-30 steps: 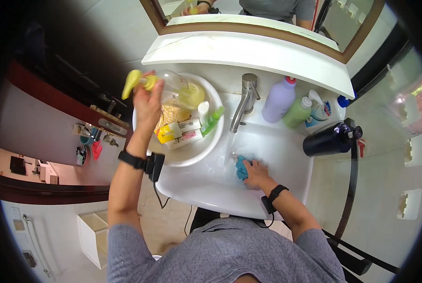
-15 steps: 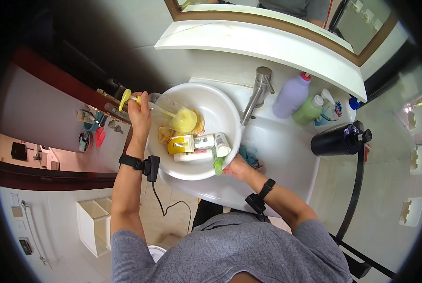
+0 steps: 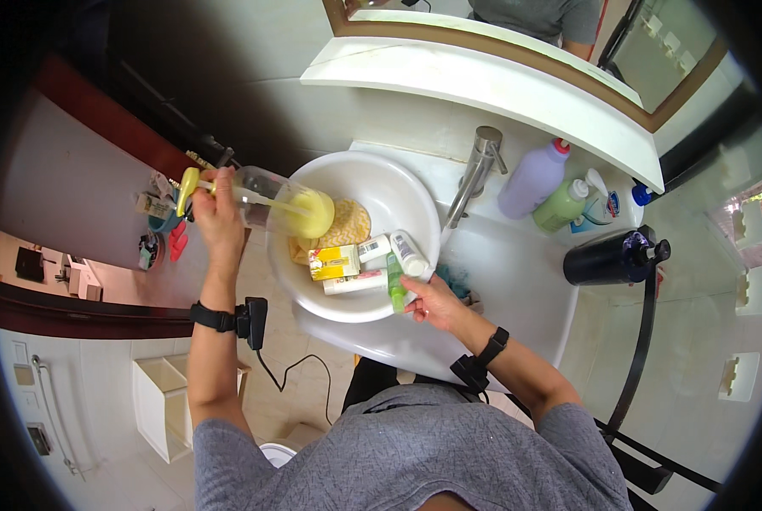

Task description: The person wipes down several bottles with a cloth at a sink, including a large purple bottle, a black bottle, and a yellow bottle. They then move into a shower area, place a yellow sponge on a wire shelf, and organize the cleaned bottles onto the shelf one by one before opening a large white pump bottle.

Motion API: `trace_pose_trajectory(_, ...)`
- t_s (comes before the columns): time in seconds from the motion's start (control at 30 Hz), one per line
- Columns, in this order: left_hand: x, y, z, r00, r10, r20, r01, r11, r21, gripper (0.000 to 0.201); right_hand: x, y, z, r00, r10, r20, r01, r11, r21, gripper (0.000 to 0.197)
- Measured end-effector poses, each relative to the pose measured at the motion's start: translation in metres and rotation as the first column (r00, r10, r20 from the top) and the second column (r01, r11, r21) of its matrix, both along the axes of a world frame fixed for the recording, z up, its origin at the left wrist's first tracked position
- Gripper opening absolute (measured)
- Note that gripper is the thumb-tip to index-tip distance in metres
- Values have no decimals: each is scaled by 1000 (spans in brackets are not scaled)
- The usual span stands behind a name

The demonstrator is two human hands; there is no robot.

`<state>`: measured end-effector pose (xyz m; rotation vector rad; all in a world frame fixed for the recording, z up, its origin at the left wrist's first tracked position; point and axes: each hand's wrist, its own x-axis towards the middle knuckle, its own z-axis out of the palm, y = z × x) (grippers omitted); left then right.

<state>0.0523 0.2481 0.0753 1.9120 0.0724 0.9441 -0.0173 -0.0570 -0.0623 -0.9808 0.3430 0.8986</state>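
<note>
basin point(image 3: 389, 196) holding small packages point(image 3: 333, 262), pump bottle point(image 3: 263, 199) with yellow liquid point(image 3: 314, 214)

In and around our basin point(image 3: 393, 192), we have the pump bottle point(image 3: 272, 203) partly over it at ten o'clock, our left hand point(image 3: 217, 226) at nine, a box point(image 3: 334, 262) inside at seven, our right hand point(image 3: 436, 302) at four, the faucet point(image 3: 474, 177) at two, the shelf point(image 3: 483, 89) at one.

The right hand point(image 3: 436, 304) moved from blue cloth point(image 3: 456, 279) to basin point(image 3: 391, 189).
</note>
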Motion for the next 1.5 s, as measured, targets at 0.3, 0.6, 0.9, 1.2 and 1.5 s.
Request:
trace_pose_trajectory(0.3,-31,30,42,980,-132,148,153,978,-139,16,-9,0,10,993,-118,16,119,981,-155,37)
trace_pose_trajectory(0.6,-57,60,74,990,-54,130,67,993,-97,27,-40,-8,32,991,-119,65,130,971,-199,32)
trace_pose_trajectory(0.9,-68,76,60,974,-152,167,181,969,-169,26,21,92,23,863,-471,185,504,830,-240,39)
trace_pose_trajectory(1.2,-96,54,26,983,-159,-90,153,986,-70,22,16,110,19,878,-474,72,473,881,27,54)
trace_pose_trajectory(1.5,-113,39,7,963,-138,-232,146,989,19,19,11,96,20,916,-387,102,389,921,2,65)
